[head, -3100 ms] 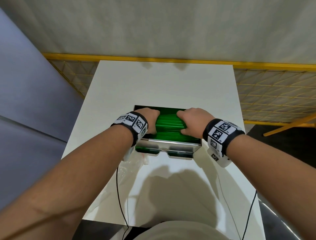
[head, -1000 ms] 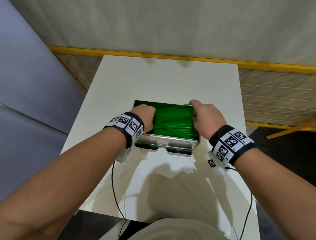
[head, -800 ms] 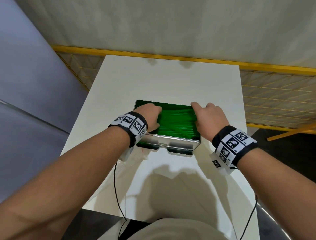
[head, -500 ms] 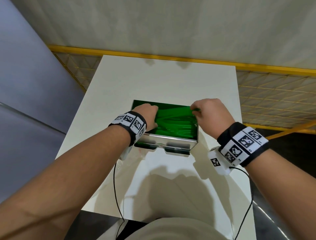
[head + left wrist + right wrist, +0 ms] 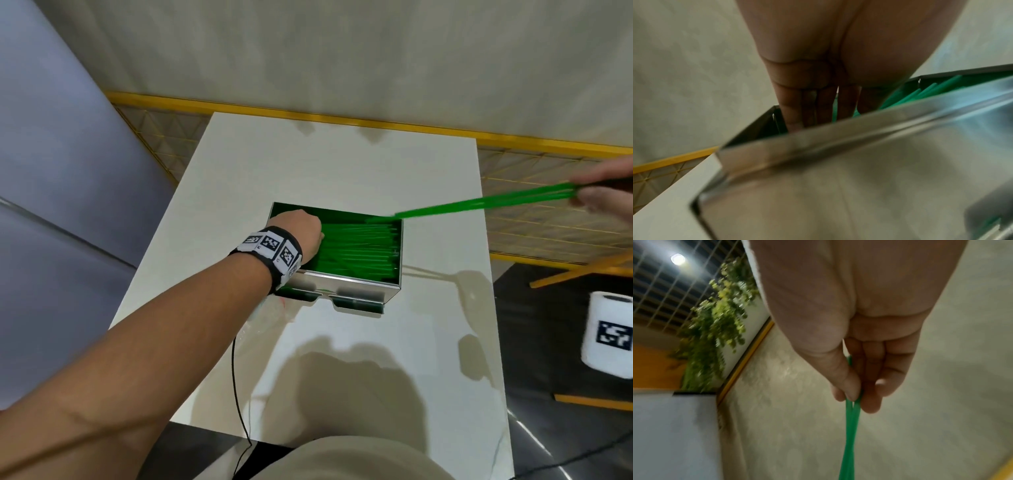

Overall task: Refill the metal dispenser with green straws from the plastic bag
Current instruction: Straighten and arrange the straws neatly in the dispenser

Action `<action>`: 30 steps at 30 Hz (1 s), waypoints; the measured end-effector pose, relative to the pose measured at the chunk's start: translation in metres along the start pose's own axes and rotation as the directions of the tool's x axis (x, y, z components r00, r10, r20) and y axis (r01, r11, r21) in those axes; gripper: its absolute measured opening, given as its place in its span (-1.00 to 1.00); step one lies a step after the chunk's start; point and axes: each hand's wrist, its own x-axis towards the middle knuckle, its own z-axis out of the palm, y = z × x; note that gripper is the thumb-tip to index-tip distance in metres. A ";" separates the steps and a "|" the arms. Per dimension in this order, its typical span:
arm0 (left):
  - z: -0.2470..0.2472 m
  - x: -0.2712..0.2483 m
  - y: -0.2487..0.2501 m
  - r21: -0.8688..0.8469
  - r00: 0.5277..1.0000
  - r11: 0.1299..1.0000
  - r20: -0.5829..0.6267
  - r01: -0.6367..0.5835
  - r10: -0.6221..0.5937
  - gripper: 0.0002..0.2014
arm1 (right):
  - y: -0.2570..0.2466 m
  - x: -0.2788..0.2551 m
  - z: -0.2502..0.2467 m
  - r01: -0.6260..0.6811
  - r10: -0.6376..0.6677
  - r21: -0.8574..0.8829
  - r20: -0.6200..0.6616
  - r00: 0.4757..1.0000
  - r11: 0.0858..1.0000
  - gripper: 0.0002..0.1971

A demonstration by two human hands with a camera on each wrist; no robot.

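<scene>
The metal dispenser (image 5: pixel 356 286) stands in the middle of the white table, its top open and packed with green straws (image 5: pixel 359 246) lying left to right. My left hand (image 5: pixel 301 229) is at its left end. In the left wrist view its fingers (image 5: pixel 818 105) reach straight down inside the dispenser (image 5: pixel 838 178) beside the straws (image 5: pixel 920 95). My right hand (image 5: pixel 603 195) is up at the far right edge and pinches a few green straws (image 5: pixel 479 207) by one end. Their other ends hang over the dispenser's back right corner. Thumb and fingers of the right hand (image 5: pixel 855 395) squeeze those straws (image 5: pixel 851 426). The clear plastic bag (image 5: pixel 267 318) lies crumpled under my left wrist.
The white table (image 5: pixel 342 164) extends behind and in front of the dispenser. A yellow rail with wire mesh (image 5: pixel 548 219) runs behind and to the right. A black cable (image 5: pixel 236 377) hangs over the table's near edge. A grey panel stands at the left.
My right hand has left the dispenser's right end and swung up and far to the right, drawing a few straws out with it. The left hand stays at the left end.
</scene>
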 end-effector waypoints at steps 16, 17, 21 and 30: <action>-0.031 -0.016 -0.015 -0.299 0.998 0.952 0.033 0.061 -0.053 -0.48 | -0.069 -0.045 0.197 0.028 -0.045 0.084 0.214 0.976 0.996 -0.84; -0.030 -0.019 -0.011 -0.319 0.999 0.948 0.030 0.026 -0.017 -0.47 | -0.070 -0.043 0.207 0.059 -0.068 0.044 0.245 0.967 0.997 -0.84; -0.012 -0.022 0.005 -0.202 0.996 0.977 0.038 -0.071 0.080 -0.57 | -0.075 -0.035 0.228 0.389 -0.205 -0.299 0.498 0.843 0.871 -0.72; 0.005 -0.018 -0.005 -0.184 0.996 0.983 0.094 0.021 -0.003 -0.57 | -0.089 -0.013 0.224 0.511 -0.155 -0.441 0.626 0.764 0.738 -0.69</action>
